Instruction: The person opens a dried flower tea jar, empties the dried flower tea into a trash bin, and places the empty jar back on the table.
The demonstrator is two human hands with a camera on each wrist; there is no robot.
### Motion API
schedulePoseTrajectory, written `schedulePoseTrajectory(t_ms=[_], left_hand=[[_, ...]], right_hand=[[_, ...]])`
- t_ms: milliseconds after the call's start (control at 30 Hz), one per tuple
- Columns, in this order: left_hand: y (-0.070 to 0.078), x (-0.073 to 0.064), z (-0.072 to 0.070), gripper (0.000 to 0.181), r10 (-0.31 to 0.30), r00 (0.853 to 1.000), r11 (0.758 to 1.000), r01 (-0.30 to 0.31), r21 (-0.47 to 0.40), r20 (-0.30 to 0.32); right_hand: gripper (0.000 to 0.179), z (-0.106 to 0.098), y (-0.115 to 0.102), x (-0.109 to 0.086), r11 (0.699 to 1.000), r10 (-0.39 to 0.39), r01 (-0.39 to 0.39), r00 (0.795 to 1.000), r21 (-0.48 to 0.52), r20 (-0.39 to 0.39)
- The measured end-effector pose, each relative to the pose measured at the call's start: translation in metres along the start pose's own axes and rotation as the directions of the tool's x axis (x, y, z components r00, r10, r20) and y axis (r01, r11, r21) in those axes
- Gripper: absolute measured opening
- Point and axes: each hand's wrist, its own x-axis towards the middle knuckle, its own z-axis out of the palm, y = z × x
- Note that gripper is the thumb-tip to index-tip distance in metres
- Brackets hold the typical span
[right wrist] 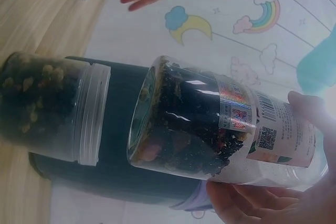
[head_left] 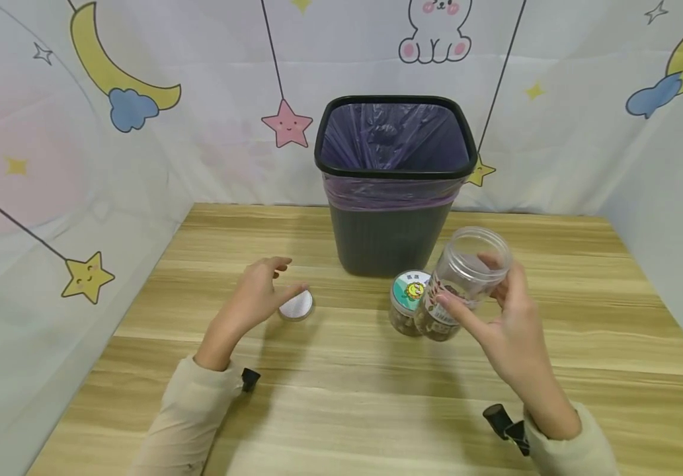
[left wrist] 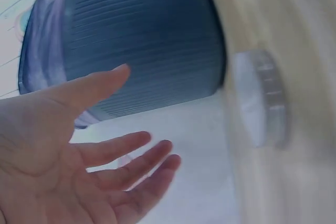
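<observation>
White and round, a lid lies on the tabletop, near the person's left hand, its fingers loosely spread. From where I stand, the right hand grips an uncapped clear jar, tilted, dark bits inside, raised beside a second, lidded jar. Behind them stands a purple-lined bin.
</observation>
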Motion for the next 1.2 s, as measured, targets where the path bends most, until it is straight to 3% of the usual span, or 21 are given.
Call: schedulePoseTrajectory(t_ms=[133, 233, 333, 500, 567, 600, 633, 833, 1033, 1200], left_hand=[[0.013, 0.007, -0.013, 0.061, 0.06, 0.988, 0.996, -0.069, -0.063, -0.139], [0.025, 0.014, -0.022, 0.059, 0.139, 0.958, 0.983, -0.164, -0.082, -0.25], [0.038, 0.023, -0.03, 0.057, 0.237, 0.904, 0.959, -0.277, -0.065, -0.357], [0.058, 0.04, -0.037, 0.057, 0.384, 0.786, 0.887, -0.459, -0.041, -0.484], [0.064, 0.047, -0.038, 0.057, 0.408, 0.751, 0.864, -0.502, -0.047, -0.519], [0.068, 0.051, -0.039, 0.057, 0.409, 0.74, 0.857, -0.513, -0.054, -0.534], [0.071, 0.055, -0.039, 0.057, 0.405, 0.736, 0.854, -0.517, -0.063, -0.543], [0.087, 0.076, -0.037, 0.06, 0.364, 0.763, 0.862, -0.493, -0.117, -0.534], [0.092, 0.085, -0.036, 0.06, 0.361, 0.746, 0.877, -0.475, -0.067, -0.56], [0.092, 0.087, -0.041, 0.058, 0.366, 0.752, 0.881, -0.469, -0.056, -0.548]], right_hand=[[0.073, -0.004, 0.003, 0.003, 1.0, 0.016, -0.016, 1.0, -0.01, -0.01], [0.074, -0.008, 0.006, 0.005, 0.999, 0.043, -0.043, 0.999, -0.019, -0.02], [0.076, -0.011, 0.01, 0.007, 0.998, 0.063, -0.064, 0.998, -0.029, -0.031], [0.077, -0.015, 0.015, 0.008, 0.996, 0.066, -0.069, 0.996, -0.054, -0.052], [0.077, -0.017, 0.018, 0.009, 0.995, 0.065, -0.069, 0.996, -0.065, -0.064], [0.077, -0.018, 0.019, 0.01, 0.995, 0.066, -0.071, 0.995, -0.071, -0.069], [0.077, -0.019, 0.021, 0.01, 0.995, 0.066, -0.071, 0.995, -0.074, -0.071], [0.076, -0.028, 0.023, 0.017, 0.992, 0.054, -0.061, 0.996, -0.111, -0.071], [0.074, -0.034, 0.023, 0.029, 0.988, -0.011, 0.0, 0.997, -0.152, -0.076], [0.074, -0.043, 0.02, 0.041, 0.981, -0.012, -0.004, 0.997, -0.195, -0.078]])
